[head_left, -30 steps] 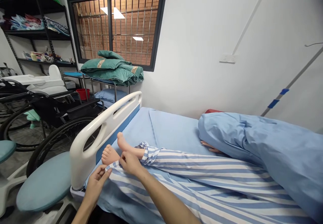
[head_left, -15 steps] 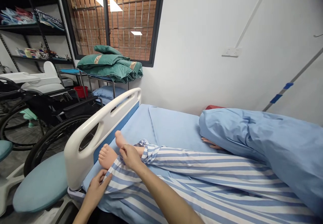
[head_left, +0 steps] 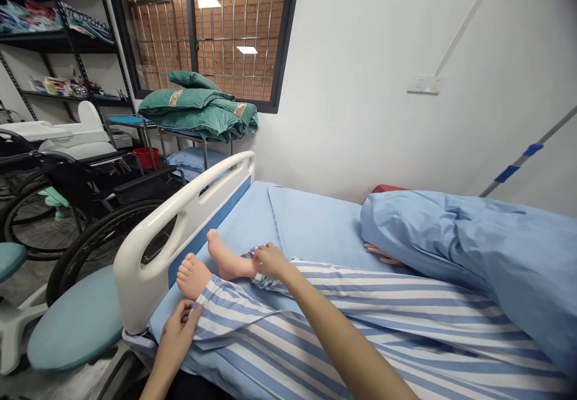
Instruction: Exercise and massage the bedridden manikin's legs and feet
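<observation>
A figure in blue-and-white striped trousers (head_left: 360, 310) lies on a hospital bed, bare feet toward the white footboard (head_left: 180, 220). My left hand (head_left: 178, 334) pinches the hem of the near trouser leg just below the near foot (head_left: 193, 275). My right hand (head_left: 270, 260) is closed on the cuff of the far trouser leg at the ankle of the far foot (head_left: 223, 256). A light blue quilt (head_left: 473, 250) covers the figure's upper body, with one of its hands (head_left: 383, 257) showing under the quilt's edge.
The blue bed sheet (head_left: 306, 220) lies against the white wall. A wheelchair (head_left: 90, 208) and teal stools (head_left: 72, 322) stand left of the footboard. Behind are a trolley with folded green bedding (head_left: 202, 115), a red bucket (head_left: 145, 157) and black shelving (head_left: 58, 39).
My right hand has moved from the near leg's hem across to the far leg's cuff. My left hand has stayed on the near hem. The view has shifted slightly.
</observation>
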Motion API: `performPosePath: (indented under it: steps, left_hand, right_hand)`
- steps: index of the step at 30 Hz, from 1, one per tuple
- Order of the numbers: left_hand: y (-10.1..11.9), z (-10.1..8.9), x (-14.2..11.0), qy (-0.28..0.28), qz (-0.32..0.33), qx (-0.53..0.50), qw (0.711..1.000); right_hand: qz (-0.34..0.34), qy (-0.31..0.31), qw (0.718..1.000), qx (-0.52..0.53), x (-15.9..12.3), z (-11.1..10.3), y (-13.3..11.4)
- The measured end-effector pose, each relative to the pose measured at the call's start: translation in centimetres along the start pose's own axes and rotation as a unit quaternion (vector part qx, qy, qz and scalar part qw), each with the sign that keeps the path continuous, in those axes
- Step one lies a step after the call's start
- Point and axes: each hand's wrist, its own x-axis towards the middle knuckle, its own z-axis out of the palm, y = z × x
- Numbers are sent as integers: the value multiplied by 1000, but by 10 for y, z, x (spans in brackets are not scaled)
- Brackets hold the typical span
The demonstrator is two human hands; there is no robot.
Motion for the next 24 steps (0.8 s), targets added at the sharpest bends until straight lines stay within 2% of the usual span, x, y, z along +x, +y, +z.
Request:
performPosePath:
  steps: [4, 6, 10, 11, 12, 14, 17, 19, 22, 24]
  left_hand:
    - [4, 0, -6, 19, 4, 25, 1000]
    - [11, 0, -14, 46, 18, 43, 998]
    - [39, 4, -31, 171, 125, 106, 972]
    - [49, 7, -34, 184, 157, 115, 963]
    - [59, 12, -34, 180, 181, 116, 960]
    - [79, 25, -30, 123, 191, 88, 970]
    - [102, 51, -9, 6, 136, 27, 990]
    - [108, 67, 10, -40, 123, 25, 991]
    - [109, 82, 33, -82, 144, 108, 980]
    - [107, 83, 43, -77, 152, 186, 968]
  right_hand:
    - [-28, -6, 999, -21, -4, -2, 5]
    - [-32, -5, 999, -26, -5, -2, 5]
    - [-58, 13, 998, 19, -3, -9, -3]
    - [-68, 21, 997, 41, -2, -13, -5]
    - [-78, 27, 995, 64, -2, -18, -8]
    - [-92, 36, 991, 95, -1, -30, -15]
    - [-114, 50, 985, 122, 1, -47, -24]
    - [-132, 64, 980, 136, 3, -54, -27]
    - [-151, 80, 975, 143, 10, -59, -28]
    - [-164, 81, 972, 149, 16, -56, -26]
